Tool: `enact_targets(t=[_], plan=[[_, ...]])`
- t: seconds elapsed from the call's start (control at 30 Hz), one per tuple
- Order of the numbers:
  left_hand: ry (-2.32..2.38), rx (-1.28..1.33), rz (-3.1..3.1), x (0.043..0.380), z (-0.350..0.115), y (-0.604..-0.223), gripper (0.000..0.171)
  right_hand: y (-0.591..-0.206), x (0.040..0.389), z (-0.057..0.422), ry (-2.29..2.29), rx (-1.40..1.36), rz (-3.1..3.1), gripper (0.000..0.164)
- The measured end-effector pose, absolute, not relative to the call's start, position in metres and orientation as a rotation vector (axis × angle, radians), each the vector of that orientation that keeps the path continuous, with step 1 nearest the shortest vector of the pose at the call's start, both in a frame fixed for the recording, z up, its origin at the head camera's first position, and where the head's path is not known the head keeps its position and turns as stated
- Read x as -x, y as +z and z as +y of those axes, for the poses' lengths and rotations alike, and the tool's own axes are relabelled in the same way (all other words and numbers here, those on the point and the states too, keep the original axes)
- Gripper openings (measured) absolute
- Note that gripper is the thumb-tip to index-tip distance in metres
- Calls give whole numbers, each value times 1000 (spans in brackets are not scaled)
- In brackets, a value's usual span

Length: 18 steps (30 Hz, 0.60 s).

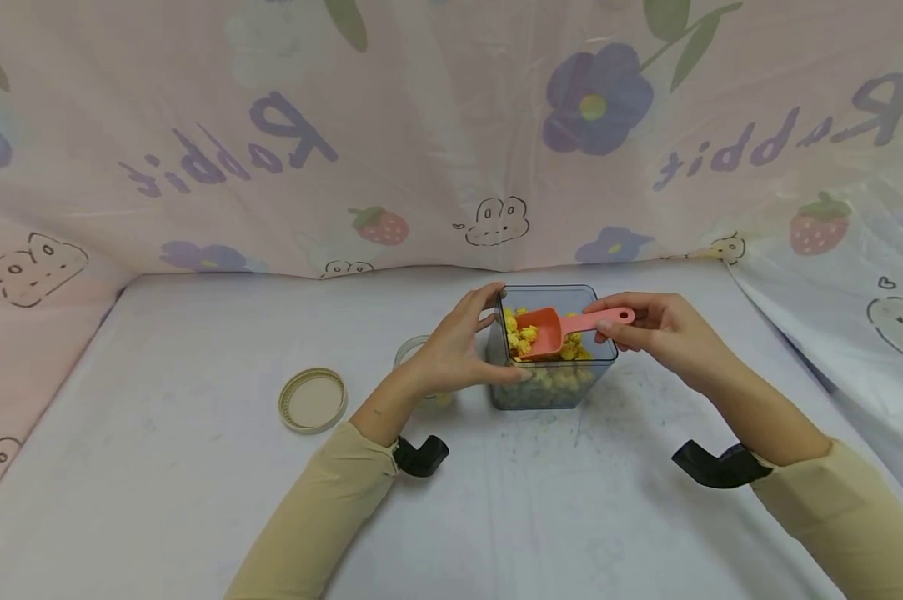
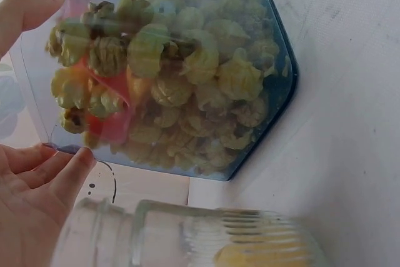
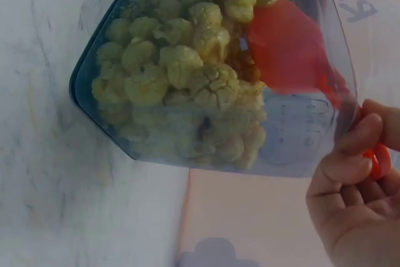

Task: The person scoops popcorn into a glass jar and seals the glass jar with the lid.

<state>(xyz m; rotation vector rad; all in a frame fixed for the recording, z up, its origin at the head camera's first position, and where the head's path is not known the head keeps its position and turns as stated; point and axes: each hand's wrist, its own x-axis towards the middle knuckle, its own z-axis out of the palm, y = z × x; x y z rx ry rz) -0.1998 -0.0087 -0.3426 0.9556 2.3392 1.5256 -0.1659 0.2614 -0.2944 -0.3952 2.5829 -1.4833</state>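
A clear bluish plastic container (image 1: 550, 297) stands upright, well filled with yellow popcorn (image 1: 522, 340). My left hand (image 1: 454, 350) holds it at the left side, thumb on the near wall and fingers at the far rim. With my right hand (image 1: 664, 329) I pinch the handle of a pink-red scoop (image 1: 545, 332). The scoop's bowl sits inside the container on top of the popcorn, with some pieces at its mouth. Through the wall in the right wrist view, the scoop (image 3: 284, 45) lies against the popcorn (image 3: 169, 73).
A glass jar (image 2: 181, 236) with a little yellow popcorn inside stands close to the container's left, partly hidden behind my left hand in the head view. Farther left, a round jar lid (image 1: 313, 401) lies on the white table (image 1: 196, 467). A printed curtain (image 1: 436, 150) hangs behind.
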Motion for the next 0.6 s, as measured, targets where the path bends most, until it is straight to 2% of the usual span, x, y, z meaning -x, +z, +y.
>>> enact_targets(t=[0.6], plan=[[1521,-948,2345,200,-9,-344,104,-303,166,270,-1688,354,2450,19]])
